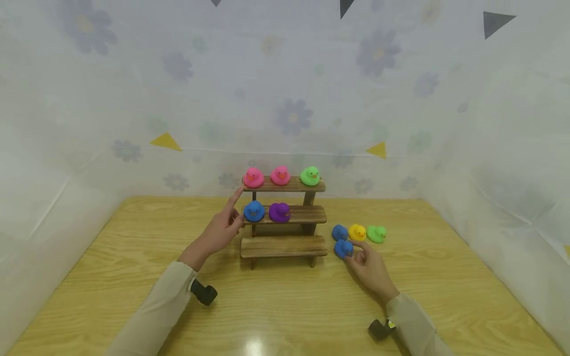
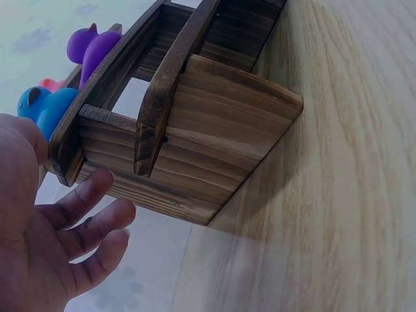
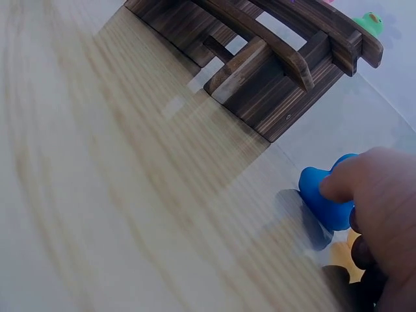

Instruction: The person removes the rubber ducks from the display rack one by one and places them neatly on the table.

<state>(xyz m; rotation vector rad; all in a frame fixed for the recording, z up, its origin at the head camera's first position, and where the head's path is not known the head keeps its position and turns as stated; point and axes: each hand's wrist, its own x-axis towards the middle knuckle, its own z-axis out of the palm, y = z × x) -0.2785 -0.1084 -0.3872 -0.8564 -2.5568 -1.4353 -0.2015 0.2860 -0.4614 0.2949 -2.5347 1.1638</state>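
My right hand (image 1: 370,269) pinches a blue rubber duck (image 1: 343,248) between thumb and fingers, at the right of a three-tier wooden stand (image 1: 283,246). In the right wrist view the same blue duck (image 3: 322,195) is partly covered by the thumb. My left hand (image 1: 218,232) is at the stand's left end, its index finger stretched up to the top tier and its thumb by the middle tier. Its other fingers are loosely bent in the left wrist view. On the middle tier sit a blue duck (image 1: 254,211) and a purple duck (image 1: 279,212).
Two pink ducks (image 1: 253,178) and a green duck (image 1: 310,176) sit on the top tier. Behind the right hand, another blue duck (image 1: 340,232), a yellow duck (image 1: 357,232) and a green duck (image 1: 377,234) stand on the wooden table (image 1: 285,306). A flowered curtain (image 1: 222,99) hangs behind.
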